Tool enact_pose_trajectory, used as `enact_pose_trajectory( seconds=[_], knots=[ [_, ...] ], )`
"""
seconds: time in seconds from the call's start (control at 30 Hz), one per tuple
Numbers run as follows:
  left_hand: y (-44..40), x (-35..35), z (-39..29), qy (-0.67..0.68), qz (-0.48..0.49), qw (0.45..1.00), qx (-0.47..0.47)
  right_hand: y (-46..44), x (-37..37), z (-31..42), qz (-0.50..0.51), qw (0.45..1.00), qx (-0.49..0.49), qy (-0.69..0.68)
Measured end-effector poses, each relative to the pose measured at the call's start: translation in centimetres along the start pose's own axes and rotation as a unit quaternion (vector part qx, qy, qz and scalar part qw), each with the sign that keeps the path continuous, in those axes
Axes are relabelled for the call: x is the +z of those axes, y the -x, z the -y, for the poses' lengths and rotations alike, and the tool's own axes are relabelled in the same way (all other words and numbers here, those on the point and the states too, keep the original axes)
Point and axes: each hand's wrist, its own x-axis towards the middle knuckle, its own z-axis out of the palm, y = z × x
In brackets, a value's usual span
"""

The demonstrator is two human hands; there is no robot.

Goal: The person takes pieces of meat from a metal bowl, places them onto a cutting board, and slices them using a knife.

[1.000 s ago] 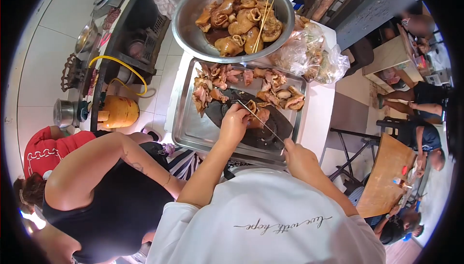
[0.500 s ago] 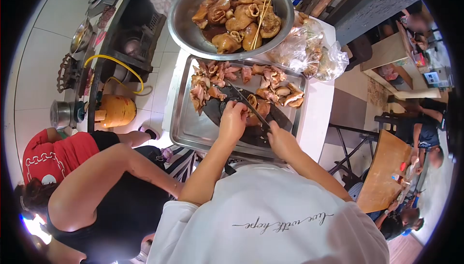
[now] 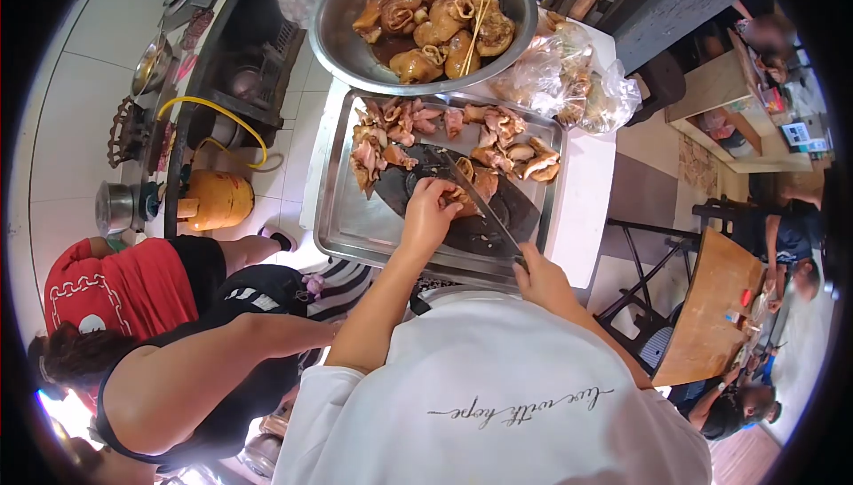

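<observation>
My right hand [image 3: 540, 274] is closed round the handle of a knife [image 3: 484, 207], whose blade slants up and left across a piece of cooked meat [image 3: 482, 179]. My left hand [image 3: 430, 213] presses its curled fingers on the left part of this meat, beside the blade. Under both lies a dark oval board [image 3: 458, 238] in a metal tray [image 3: 345, 234]. Cut meat pieces [image 3: 391, 125] lie along the tray's far left, and more pieces [image 3: 520, 158] at its far right.
Beyond the tray stands a steel bowl [image 3: 322, 50] of brown meat with thin sticks [image 3: 478, 27]. Plastic bags [image 3: 577, 81] sit right of it. A person in black [image 3: 213, 369] is close at my left, another in red [image 3: 115, 285] behind. An orange gas cylinder [image 3: 219, 201] stands at left.
The knife has shifted right and its blade is now steeper than a second ago. My right hand has moved slightly right since half a second ago. The person in black has leaned lower.
</observation>
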Motion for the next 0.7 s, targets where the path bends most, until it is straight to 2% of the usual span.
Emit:
enact_pose_trajectory(
  seconds=[0.13,0.4,0.6,0.7],
  knots=[
    [0.1,0.1,-0.5,-0.019,-0.01,1.0,-0.012,0.1,1.1,0.0,0.019,1.0,0.002,0.017],
    [-0.5,0.8,0.1,-0.066,-0.045,0.994,0.072,-0.9,1.3,1.2,0.043,0.998,0.014,0.042],
    [-0.7,0.9,0.7,-0.059,-0.046,0.996,0.051,-3.1,1.2,2.7,0.04,0.999,-0.009,-0.002],
    [-0.7,0.9,0.7,-0.058,-0.047,0.996,0.043,-1.6,0.3,2.8,0.075,0.997,0.023,0.027]
  ],
)
